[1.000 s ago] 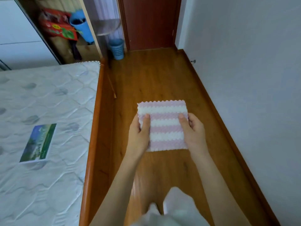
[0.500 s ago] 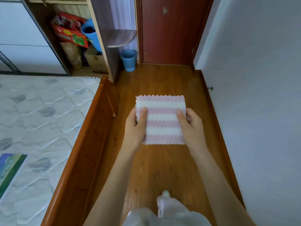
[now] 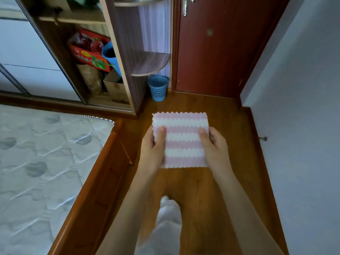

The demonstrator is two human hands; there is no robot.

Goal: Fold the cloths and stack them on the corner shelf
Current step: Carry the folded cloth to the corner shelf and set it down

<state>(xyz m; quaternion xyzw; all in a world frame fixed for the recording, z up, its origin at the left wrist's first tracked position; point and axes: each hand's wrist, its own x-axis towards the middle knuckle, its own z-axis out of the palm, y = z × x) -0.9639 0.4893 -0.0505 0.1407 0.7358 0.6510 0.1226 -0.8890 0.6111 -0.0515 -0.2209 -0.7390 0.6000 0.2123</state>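
Both hands (image 3: 182,150) hold a striped cloth (image 3: 182,138) above the wooden floor (image 3: 220,181).

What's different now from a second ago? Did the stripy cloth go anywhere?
The person walked forward along the floor, carrying the folded pink-and-white cloth toward the corner shelf by the door. The shelf and blue bin now look much nearer, and the booklet on the mattress has dropped out of view. Nothing was let go: left hand and right hand keep the same grip on the cloth's sides.
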